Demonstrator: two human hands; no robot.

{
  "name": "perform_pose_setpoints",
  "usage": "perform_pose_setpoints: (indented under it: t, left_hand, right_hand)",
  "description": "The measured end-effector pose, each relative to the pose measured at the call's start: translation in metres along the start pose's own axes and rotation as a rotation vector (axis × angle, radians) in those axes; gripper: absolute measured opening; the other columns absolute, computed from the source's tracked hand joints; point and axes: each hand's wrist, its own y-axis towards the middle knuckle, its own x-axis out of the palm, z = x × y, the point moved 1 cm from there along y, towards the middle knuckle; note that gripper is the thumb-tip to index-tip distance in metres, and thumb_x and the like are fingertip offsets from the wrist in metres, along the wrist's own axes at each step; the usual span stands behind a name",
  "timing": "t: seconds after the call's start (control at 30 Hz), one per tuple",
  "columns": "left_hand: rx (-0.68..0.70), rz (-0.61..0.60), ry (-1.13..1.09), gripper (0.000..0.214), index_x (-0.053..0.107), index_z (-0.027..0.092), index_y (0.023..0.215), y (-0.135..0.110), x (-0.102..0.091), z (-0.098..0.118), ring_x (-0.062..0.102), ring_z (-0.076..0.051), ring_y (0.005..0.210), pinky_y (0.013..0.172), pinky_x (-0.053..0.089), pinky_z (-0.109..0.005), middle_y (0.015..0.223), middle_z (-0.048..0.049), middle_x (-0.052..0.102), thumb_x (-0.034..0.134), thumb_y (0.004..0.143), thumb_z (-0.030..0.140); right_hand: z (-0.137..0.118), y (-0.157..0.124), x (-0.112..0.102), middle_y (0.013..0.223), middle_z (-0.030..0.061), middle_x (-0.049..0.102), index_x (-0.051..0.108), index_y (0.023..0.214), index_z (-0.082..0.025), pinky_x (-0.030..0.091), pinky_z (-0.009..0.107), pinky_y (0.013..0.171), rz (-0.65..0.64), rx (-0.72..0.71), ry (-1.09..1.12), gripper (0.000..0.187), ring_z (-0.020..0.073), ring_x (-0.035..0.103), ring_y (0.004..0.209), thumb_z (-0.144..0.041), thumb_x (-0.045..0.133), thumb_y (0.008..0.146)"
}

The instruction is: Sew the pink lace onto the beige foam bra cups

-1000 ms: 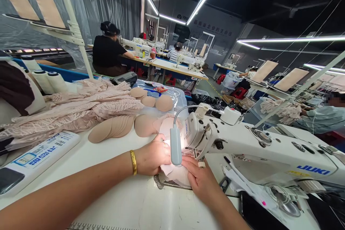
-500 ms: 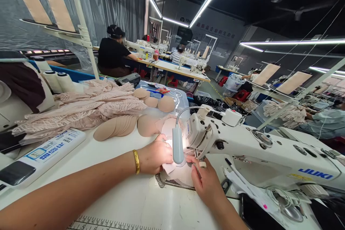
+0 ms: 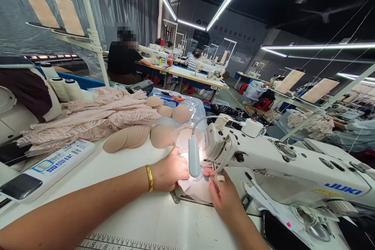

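Observation:
A pale pink fabric piece (image 3: 195, 190) lies under the needle of a white JUKI sewing machine (image 3: 281, 164). My left hand (image 3: 170, 170), with a gold bangle on the wrist, is closed on the fabric's left edge beside the small lamp (image 3: 193, 157). My right hand (image 3: 224, 194) lies on the fabric just right of the needle, fingers together and pressing it down. The lamp hides the needle area.
Beige bra cups (image 3: 129, 137) and a heap of pink lace (image 3: 88, 119) lie at the back left of the white table (image 3: 140, 218). A white device with blue print (image 3: 47, 170) sits at the left. Thread cones (image 3: 63, 88) stand behind. Other people sew at tables beyond.
My right hand has slid a little forward toward the needle. My left hand stays closed on the fabric. The view has shifted slightly.

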Motion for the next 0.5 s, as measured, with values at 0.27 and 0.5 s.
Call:
perform_pose_setpoints:
  t: [0.27,0.5]
  left_hand:
    - [-0.023,-0.019,-0.072,0.021,0.058,0.020,0.075,-0.0001,-0.0016,0.0011,0.057,-0.021,0.076,0.095,0.033,-0.048,0.075,0.0009,0.065,0.066,0.069,0.003]
    - [-0.051,-0.005,-0.062,0.017,0.060,0.021,0.081,0.0008,0.0008,0.0003,0.058,-0.021,0.076,0.093,0.032,-0.048,0.080,-0.0001,0.068,0.066,0.073,0.006]
  right_hand:
    - [-0.0003,-0.0001,-0.0023,0.105,0.0086,0.074,0.060,0.113,-0.024,0.063,0.042,0.083,0.039,-0.032,0.009,0.026,0.0265,0.072,0.102,-0.009,0.044,0.100]
    - [0.0034,-0.0045,-0.0008,0.104,0.0090,0.072,0.061,0.110,-0.024,0.063,0.040,0.079,0.039,-0.001,0.022,0.024,0.0267,0.071,0.102,-0.010,0.044,0.101]
